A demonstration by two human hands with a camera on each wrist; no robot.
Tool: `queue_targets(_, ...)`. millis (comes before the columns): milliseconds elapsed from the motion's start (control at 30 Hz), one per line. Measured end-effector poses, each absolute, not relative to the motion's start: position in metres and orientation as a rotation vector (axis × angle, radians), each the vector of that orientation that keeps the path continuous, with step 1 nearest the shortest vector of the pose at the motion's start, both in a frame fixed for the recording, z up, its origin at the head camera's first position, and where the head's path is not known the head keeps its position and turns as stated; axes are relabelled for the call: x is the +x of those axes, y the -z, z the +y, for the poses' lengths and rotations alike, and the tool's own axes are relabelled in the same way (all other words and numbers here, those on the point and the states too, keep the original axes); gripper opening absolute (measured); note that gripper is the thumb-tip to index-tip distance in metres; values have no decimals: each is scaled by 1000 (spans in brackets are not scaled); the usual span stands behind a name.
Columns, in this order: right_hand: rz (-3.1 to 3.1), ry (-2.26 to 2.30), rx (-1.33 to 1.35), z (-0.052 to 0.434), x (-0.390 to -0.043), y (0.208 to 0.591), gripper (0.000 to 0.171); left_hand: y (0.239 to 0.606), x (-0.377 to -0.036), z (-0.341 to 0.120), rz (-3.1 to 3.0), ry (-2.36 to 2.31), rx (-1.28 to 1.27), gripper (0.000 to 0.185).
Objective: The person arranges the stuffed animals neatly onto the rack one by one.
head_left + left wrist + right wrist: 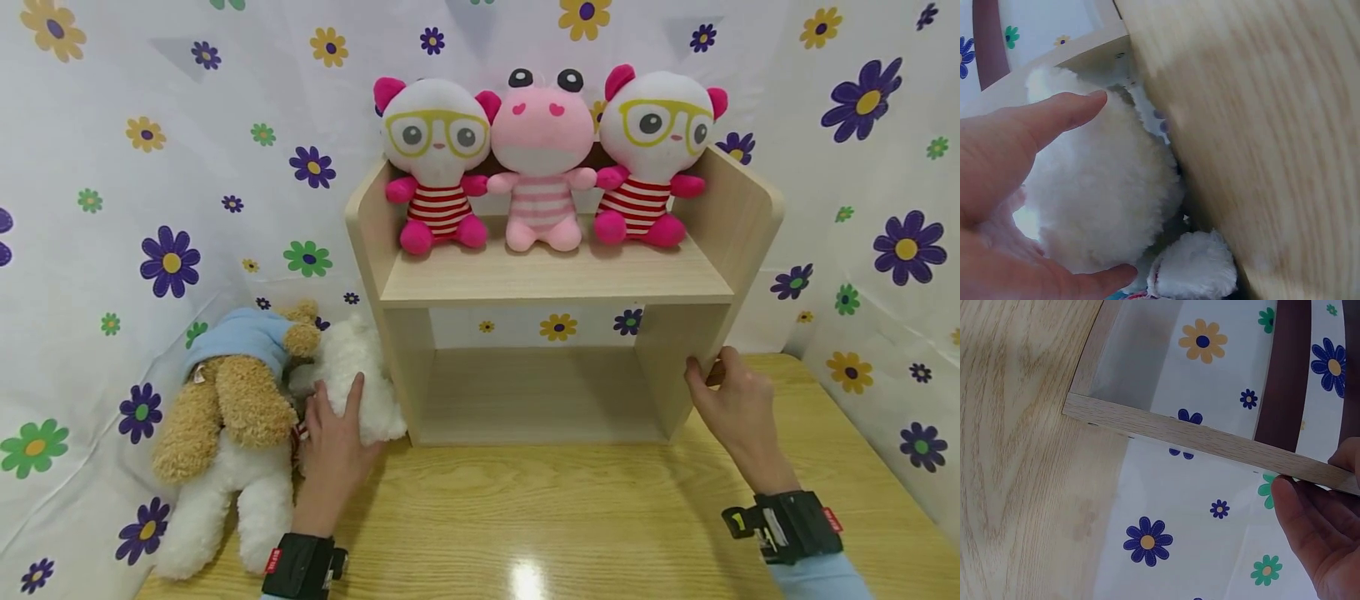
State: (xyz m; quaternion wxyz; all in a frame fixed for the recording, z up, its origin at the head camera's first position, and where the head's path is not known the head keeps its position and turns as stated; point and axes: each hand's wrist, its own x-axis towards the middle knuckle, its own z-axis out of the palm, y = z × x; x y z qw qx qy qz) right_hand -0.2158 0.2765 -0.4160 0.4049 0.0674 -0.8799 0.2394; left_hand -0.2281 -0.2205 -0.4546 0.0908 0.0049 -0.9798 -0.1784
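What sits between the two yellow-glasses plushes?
One pink plush with a striped body, sitting on the upper shelf. Shows in the head view.

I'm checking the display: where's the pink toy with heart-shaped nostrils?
In the head view, the pink toy sits top centre, on the upper shelf, between two plush toys with yellow glasses.

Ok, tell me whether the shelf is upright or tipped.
Upright: the shelf stands on the table, three plush toys seated on top.
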Motion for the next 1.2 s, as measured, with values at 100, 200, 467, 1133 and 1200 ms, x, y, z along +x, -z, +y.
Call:
queue_targets(100,-2233,-607,157,276,-215,416,22,458,-229,-220,-2886,518,-2,108)
queue_targets(200,-2237,-601,156,275,-215,416,22,460,-230,-221,-2866,532,-8,108)
queue_targets(467,-2243,-586,162,273,-215,414,22,463,-229,-223,-2740,542,-26,96)
queue_targets(1133,-2242,-585,165,274,-215,416,23,463,-227,-231,-2251,645,-263,63)
queue_targets(1200,-2249,-591,159,274,-215,416,24,462,-225,-230,-2221,657,-264,62)
